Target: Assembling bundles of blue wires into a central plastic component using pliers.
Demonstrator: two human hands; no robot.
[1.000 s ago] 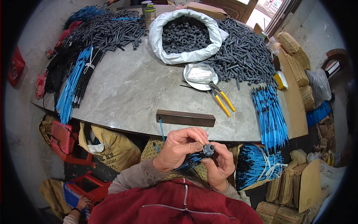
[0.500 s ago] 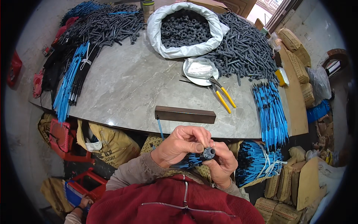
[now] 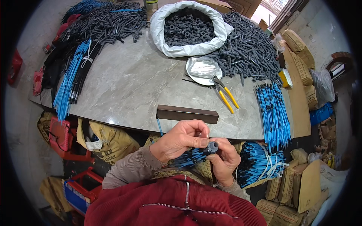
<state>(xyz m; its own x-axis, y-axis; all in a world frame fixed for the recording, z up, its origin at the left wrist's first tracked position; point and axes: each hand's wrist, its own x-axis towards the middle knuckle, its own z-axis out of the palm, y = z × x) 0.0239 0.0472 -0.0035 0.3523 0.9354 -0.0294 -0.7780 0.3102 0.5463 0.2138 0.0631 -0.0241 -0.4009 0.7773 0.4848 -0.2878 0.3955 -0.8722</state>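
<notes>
A dark grey ribbed plastic hub (image 3: 212, 147) with a round hollow end sits between my hands, just off the table's near edge. The fingers and thumb of my right hand (image 3: 226, 161) are closed around its side. Beside it, my left hand (image 3: 181, 141) pinches with thumb and forefinger; a thin, light strand like a wire (image 3: 207, 136) shows there, partly hidden by the fingers. Below the left hand lie many blue rods with black ends (image 3: 190, 157), partly covered by my wrists. A brown bar (image 3: 187, 114) lies on the table just beyond my hands.
A white sack of grey plastic parts (image 3: 160, 43) stands at the far side, with heaps of grey pieces (image 3: 247, 45) around it. Yellow-handled pliers (image 3: 226, 100) rest by a white plate (image 3: 205, 81) holding a bag. Blue rod bundles (image 3: 273, 113) lie right and left.
My left hand has shifted slightly up and left, and its fingers have come a little away from the hub. The thin strand now shows at its fingertips. My right hand keeps its hold.
</notes>
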